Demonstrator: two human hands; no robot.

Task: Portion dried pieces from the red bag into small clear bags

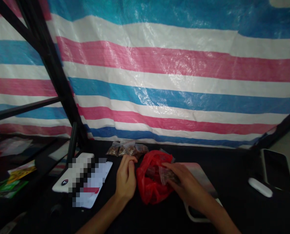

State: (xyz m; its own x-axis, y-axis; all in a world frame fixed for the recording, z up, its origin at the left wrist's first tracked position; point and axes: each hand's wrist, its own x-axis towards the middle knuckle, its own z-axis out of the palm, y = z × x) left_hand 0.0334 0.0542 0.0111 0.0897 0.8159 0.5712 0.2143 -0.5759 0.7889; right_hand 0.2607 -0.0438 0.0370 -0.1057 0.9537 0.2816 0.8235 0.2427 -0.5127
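A red plastic bag [148,191] stands with its mouth open on the black tabletop, and small clear packets show inside it. Between the thumb and fingers of my right hand [187,185] is a small clear zip bag [168,175] with brownish contents, over the right side of the red bag's mouth. Close against the red bag's left side is my left hand [126,180], its fingers curled and pressed together. I cannot see what, if anything, lies inside those fingers. Behind my left hand, several filled zip bags [125,149] lie in a row.
A white phone-like device [62,185] and a pale printed card [92,198] lie left. A phone [196,214] and a pinkish flat item [200,174] lie under my right arm. Farther right are a white earbud case [260,187] and another phone [279,170]. A striped tarp [171,87] hangs behind.
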